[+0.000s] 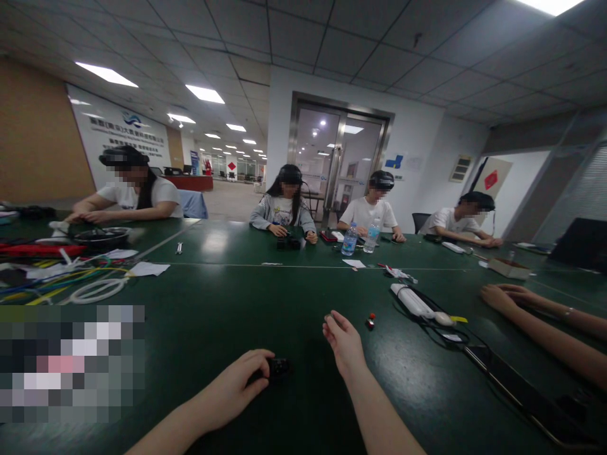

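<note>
My left hand (239, 385) rests low over the green table (213, 322), its fingers closed around the near end of a small black block-shaped object (281, 366). The kind of that object is too dark to make out. To the right, my right hand (345, 346) is raised a little, thumb and fingertips pinched together. Something tiny seems to be at those fingertips, too small to name. Just right of this hand lies a small red-and-silver item (370, 321), apart from my fingers.
A white power strip (412, 302) with black cables lies at the right, near another person's arms (535, 309). Water bottles (349, 240) stand across the table. Coloured cables (61, 284) and paper (149, 269) are at the left. Several people sit opposite.
</note>
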Demonstrator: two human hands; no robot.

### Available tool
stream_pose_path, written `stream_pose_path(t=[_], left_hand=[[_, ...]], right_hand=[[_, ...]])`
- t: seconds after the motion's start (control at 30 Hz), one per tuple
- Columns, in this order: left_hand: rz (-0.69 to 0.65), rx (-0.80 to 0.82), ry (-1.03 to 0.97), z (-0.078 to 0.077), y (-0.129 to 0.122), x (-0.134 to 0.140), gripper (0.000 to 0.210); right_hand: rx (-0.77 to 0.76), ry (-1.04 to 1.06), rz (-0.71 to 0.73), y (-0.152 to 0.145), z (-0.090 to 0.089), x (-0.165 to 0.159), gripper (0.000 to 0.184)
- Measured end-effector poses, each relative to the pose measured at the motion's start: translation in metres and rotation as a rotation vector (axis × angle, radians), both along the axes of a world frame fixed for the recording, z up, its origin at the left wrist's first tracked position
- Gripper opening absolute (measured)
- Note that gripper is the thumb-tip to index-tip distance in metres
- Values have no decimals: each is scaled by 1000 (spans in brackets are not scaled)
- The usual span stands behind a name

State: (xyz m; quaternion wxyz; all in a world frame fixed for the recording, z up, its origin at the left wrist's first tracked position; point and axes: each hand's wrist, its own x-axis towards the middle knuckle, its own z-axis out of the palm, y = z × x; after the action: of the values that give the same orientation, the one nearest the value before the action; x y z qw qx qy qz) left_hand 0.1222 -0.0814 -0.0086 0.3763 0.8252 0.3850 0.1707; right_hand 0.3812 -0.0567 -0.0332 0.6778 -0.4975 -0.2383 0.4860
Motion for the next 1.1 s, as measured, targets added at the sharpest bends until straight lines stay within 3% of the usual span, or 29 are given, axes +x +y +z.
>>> stream_pose_path(t=[0.23, 0.5, 0.87, 1.1], left_hand=[[-3, 10, 5, 2, -1, 1, 12], [-13, 0, 13, 7, -4, 1, 15], [-17, 12, 2, 2, 0, 2, 19], [-10, -2, 17, 0, 1, 0, 20]], right_hand=[[26, 77, 20, 0, 1, 0, 35], [5, 31, 47, 1, -6, 5, 49], [2, 62, 39, 6, -15, 6, 39], [-49, 81, 27, 2, -4, 0, 42]])
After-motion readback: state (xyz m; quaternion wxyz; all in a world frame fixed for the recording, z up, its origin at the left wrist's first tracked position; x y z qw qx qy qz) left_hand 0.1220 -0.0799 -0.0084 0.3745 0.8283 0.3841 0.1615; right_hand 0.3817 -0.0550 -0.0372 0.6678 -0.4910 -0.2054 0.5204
